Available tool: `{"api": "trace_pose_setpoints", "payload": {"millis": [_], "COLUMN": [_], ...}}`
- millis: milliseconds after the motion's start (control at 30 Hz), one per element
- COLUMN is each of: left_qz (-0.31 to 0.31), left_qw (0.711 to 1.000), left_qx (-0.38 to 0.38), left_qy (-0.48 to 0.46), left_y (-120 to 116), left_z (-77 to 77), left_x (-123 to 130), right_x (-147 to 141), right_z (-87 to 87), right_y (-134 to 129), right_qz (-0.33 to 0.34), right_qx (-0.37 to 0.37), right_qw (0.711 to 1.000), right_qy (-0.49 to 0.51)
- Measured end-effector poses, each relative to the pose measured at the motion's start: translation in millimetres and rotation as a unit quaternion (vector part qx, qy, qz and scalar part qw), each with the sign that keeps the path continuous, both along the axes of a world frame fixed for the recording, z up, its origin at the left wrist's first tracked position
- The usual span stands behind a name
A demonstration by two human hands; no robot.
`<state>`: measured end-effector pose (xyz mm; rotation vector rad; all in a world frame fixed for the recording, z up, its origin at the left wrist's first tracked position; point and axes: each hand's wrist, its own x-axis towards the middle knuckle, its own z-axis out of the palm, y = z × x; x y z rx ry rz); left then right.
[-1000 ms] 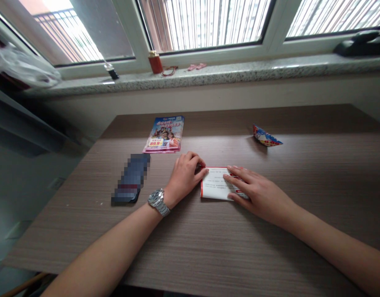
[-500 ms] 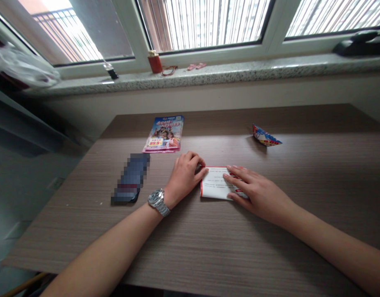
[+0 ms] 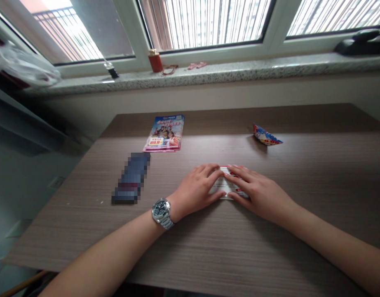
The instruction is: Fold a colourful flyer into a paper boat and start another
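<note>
A folded paper leaflet (image 3: 222, 187), white with red edging and printed text, lies on the wooden table under both hands. My left hand (image 3: 200, 184), with a metal watch (image 3: 161, 211) at the wrist, rests flat over its left part, fingers stretched out. On its right part my right hand (image 3: 254, 186) lies flat with fingers spread. Only a strip of the paper shows between the fingertips; most of it is covered. Beyond the right hand sits a small folded paper shape (image 3: 266, 136) in blue, red and white.
At the back left of the table (image 3: 190, 255) lies a stack of colourful flyers (image 3: 165, 133). A pixelated dark phone-like object (image 3: 131, 179) is nearer me. On the stone windowsill (image 3: 233, 75) stand a red container (image 3: 155, 62) and small items.
My left hand has moved right from the leaflet's left edge and now lies flat over its left part, nearly touching the right hand. The right hand has stayed in place.
</note>
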<state>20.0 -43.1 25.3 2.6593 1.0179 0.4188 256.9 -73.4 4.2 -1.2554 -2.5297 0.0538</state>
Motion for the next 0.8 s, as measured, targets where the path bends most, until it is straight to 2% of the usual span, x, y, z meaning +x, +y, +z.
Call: {"api": "trace_pose_setpoints", "payload": {"millis": [167,433,600,800], "left_qz": [-0.018,-0.071,-0.061,-0.061], "left_qw": [0.999,0.996,0.994,0.994], "left_qx": [-0.030,-0.043,-0.060,-0.069], "left_qy": [0.013,0.045,0.063,0.060], "left_y": [8,27,33,34], "left_z": [-6.2,1.7,0.4,1.9], "left_x": [-10,-38,-49,-55], "right_x": [1,5,9,17], "right_z": [-0.7,0.0,-1.6,-4.8], "right_y": [0,1,2,7], "right_qz": [-0.003,-0.009,-0.007,0.028], "right_qx": [-0.007,-0.023,-0.046,-0.067], "right_qw": [1.000,1.000,0.999,0.997], "right_qy": [0.000,0.000,-0.006,0.026]}}
